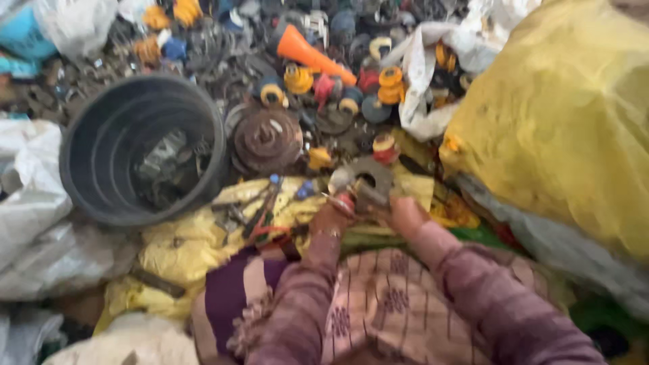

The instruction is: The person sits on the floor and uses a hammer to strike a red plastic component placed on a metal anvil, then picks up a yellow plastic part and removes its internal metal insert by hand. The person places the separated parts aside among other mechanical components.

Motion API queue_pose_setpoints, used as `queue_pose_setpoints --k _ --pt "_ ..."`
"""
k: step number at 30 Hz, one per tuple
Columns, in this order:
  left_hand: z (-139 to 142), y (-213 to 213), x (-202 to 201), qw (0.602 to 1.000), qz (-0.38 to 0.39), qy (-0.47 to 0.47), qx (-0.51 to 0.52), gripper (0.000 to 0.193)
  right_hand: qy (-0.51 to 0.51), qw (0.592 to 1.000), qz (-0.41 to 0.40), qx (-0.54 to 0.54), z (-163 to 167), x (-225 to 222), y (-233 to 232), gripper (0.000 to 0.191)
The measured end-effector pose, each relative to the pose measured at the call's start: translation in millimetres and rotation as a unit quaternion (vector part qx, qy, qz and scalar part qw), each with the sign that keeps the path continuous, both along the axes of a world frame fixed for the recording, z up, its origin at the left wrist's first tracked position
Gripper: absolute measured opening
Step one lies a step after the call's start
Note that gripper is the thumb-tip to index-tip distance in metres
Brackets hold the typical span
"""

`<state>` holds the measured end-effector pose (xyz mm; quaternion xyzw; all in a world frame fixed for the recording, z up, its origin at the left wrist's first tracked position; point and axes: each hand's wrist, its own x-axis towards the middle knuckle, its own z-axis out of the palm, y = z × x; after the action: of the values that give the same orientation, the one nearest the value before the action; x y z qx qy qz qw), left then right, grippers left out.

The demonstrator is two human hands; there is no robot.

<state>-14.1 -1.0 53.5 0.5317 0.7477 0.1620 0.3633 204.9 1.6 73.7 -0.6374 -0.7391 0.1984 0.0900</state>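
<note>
The picture is blurred. My left hand and my right hand meet over my lap on a grey metal part with a round hole. Both hands seem closed around it. A small red-tipped piece sits at my left fingers; whether it is a tool or part of the metal piece I cannot tell. My sleeves are purple and patterned.
A black plastic tub with metal scrap inside stands at the left. A rusty round part lies beside it. Pliers rest on yellow sheeting. A big yellow sack fills the right. Orange cone and scrap pile behind.
</note>
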Motion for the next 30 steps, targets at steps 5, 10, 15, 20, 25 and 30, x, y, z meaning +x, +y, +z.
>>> queue_pose_setpoints --k 5,10,15,20,25,30 --pt "-26 3 3 0.999 0.003 -0.048 -0.005 0.046 0.268 0.928 -0.218 -0.14 71 14 -21 0.047" --pt "-48 10 -6 0.988 -0.042 -0.146 -0.01 0.042 0.609 0.69 -0.307 -0.242 53 25 -38 0.023" --pt "-31 11 -8 0.982 -0.009 -0.187 -0.005 0.043 0.697 0.553 -0.313 -0.331 -8 47 2 0.015" --pt "5 -3 -1 0.999 0.02 0.026 0.028 0.044 0.727 0.495 -0.355 -0.317 -11 53 22 0.022" --pt "-1 -6 0 0.995 -0.016 0.094 -0.006 0.041 0.736 0.469 -0.365 -0.324 -7 37 22 0.019" --pt "-36 -3 -4 0.989 0.032 0.029 0.145 0.048 0.758 0.442 -0.358 -0.32 -13 39 25 0.016"
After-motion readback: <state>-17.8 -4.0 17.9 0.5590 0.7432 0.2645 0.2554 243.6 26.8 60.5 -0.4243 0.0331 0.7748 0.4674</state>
